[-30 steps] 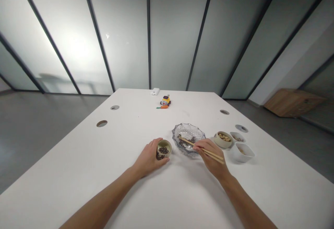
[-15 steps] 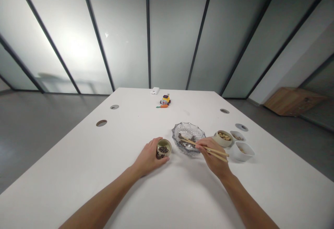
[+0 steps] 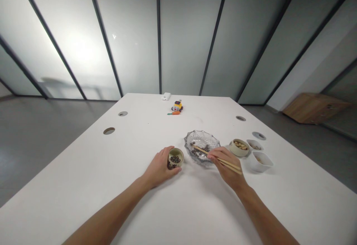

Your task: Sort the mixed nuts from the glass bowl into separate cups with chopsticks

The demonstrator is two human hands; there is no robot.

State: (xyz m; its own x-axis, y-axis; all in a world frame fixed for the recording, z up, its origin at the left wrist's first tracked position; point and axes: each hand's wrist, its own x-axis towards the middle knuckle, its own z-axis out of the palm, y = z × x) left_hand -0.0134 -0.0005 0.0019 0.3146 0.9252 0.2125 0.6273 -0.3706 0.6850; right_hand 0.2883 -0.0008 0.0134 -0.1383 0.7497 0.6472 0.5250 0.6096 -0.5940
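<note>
My left hand (image 3: 161, 166) is wrapped around the left side of a small ceramic cup (image 3: 180, 157) with dark lettering, which stands on the table. Several dark beans (image 3: 175, 159) lie inside that cup. In my right hand (image 3: 227, 165) is a pair of wooden chopsticks (image 3: 228, 165), angled down to the left. Their tips are close together inside a clear glass bowl (image 3: 205, 137) with a scalloped rim, near more dark beans (image 3: 205, 148) on its bottom. Whether the tips pinch a bean is too small to tell.
Right of my right hand stand a ceramic cup (image 3: 237, 151) of pale nuts or beans and two white dishes (image 3: 259, 165) with contents. Farther back on the white table (image 3: 134, 144) are a yellow toy car (image 3: 177, 106), a toy carrot (image 3: 174, 113) and a white box (image 3: 166, 96).
The chopsticks have come together; their rear ends stood farther apart before. My right hand has shifted very slightly left. My left hand keeps its hold on the cup.
</note>
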